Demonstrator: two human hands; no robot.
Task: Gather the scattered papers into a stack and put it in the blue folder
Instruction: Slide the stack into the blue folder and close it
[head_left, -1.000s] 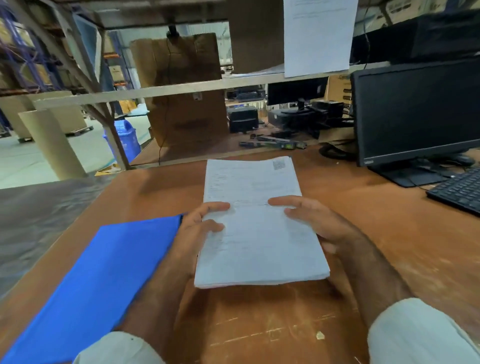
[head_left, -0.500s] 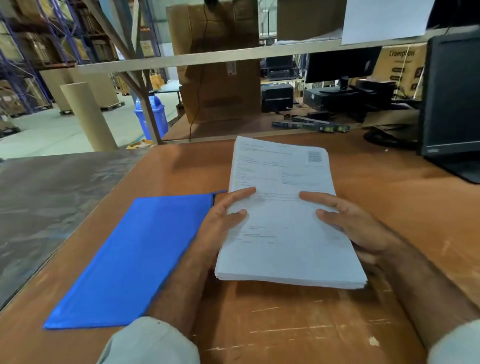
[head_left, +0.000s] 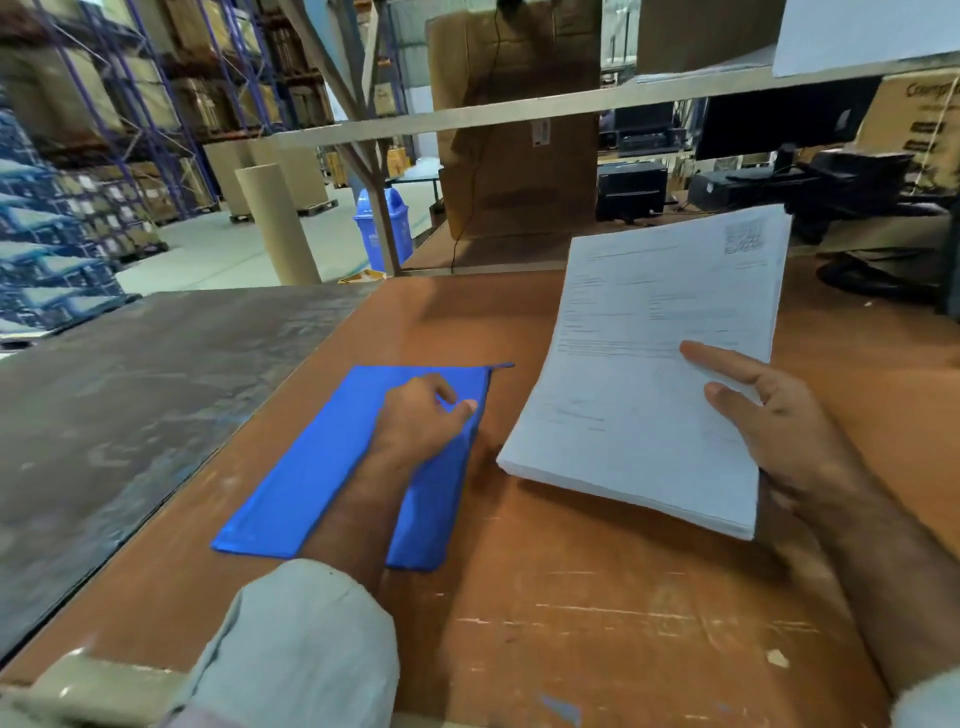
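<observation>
Right hand (head_left: 784, 431) holds paper stack (head_left: 649, 364) long axis pointing away, tilted right

Two bare forearms in view, both hands bare — no gloves, rings or watch visible. Left hand (head_left: 423, 415) and right hand (head_left: 779, 426) show no markings. Left sleeve (head_left: 306, 639) is pale grey-green woven cloth, loose and wide, pushed or rolled up to a thick, soft-edged cuff below the elbow; a few small dark specks on the fabric. Right sleeve (head_left: 930, 699) only a sliver at the frame's lower right corner — same pale light cloth, cuff edge just visible. A blurred khaki-toned bit of clothing sits at the bottom left edge, detail unreadable.
</observation>
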